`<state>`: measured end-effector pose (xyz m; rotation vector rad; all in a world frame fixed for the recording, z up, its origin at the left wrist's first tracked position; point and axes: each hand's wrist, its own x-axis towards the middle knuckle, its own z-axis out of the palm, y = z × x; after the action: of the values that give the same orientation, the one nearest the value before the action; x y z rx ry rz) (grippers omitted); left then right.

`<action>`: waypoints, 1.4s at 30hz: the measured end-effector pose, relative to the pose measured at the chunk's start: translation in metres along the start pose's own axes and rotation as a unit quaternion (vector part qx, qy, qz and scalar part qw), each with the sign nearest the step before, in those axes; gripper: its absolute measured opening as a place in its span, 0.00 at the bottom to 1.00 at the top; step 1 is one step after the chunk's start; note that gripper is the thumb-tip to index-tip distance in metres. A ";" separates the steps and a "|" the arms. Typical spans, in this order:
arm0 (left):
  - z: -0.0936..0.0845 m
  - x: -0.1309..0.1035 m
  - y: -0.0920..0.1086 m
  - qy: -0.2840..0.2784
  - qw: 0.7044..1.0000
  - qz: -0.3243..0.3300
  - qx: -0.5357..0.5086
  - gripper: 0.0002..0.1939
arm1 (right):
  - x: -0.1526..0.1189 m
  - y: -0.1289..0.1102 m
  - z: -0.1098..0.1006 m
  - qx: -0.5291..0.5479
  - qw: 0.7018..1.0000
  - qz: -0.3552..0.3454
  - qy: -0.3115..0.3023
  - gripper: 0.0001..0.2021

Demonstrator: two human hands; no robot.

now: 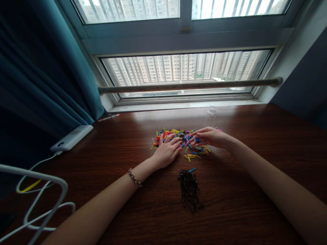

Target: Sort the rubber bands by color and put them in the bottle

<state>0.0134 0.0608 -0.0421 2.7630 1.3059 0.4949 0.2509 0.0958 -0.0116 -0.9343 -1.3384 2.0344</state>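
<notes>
A heap of small colourful rubber bands (176, 132) lies in the middle of the wooden table, mixing yellow, red, pink, blue and black. My left hand (167, 151) rests on its left front side, palm down with fingers spread. From the right, my right hand (211, 137) reaches over the heap, its fingers stretched out and apart. Blue bands (197, 140) show between those fingers; whether they are pinched or just lie below is unclear. Nearer to me is a separate pile of black rubber bands (189, 190), with one blue piece (192, 169) at its top.
Behind my right hand stands a clear plastic bottle (210, 115), near a pink object (218, 129) partly hidden. A white power bank (72, 137) with a white cable (38, 163) lies at the left, by the blue curtain (76, 68). A rail (189, 86) crosses the window.
</notes>
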 end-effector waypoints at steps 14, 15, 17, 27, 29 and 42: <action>-0.003 0.002 -0.009 0.177 0.965 -0.020 -0.194 0.11 | 0.002 0.002 -0.001 -0.195 0.974 -0.045 0.107 0.21; -0.003 0.002 -0.010 0.195 0.955 -0.033 -0.220 0.09 | 0.002 0.002 -0.001 -0.221 0.966 -0.055 0.118 0.20; -0.001 0.002 -0.012 0.218 0.937 -0.064 -0.265 0.08 | 0.003 0.001 -0.001 -0.271 0.950 -0.079 0.133 0.18; 0.003 0.002 -0.010 0.224 0.880 -0.130 -0.398 0.10 | 0.003 -0.003 -0.005 -0.331 0.934 -0.075 0.111 0.15; 0.001 0.000 -0.006 0.209 0.888 -0.115 -0.393 0.10 | 0.002 -0.004 -0.005 -0.332 0.933 -0.080 0.111 0.14; -0.017 -0.011 0.033 -0.113 0.902 0.121 -0.399 0.12 | -0.002 -0.007 -0.001 -0.326 0.932 -0.094 0.129 0.18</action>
<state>0.0267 0.0299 -0.0230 2.1818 0.5207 0.5402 0.2537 0.0976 -0.0049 -1.2381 -1.9021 1.2691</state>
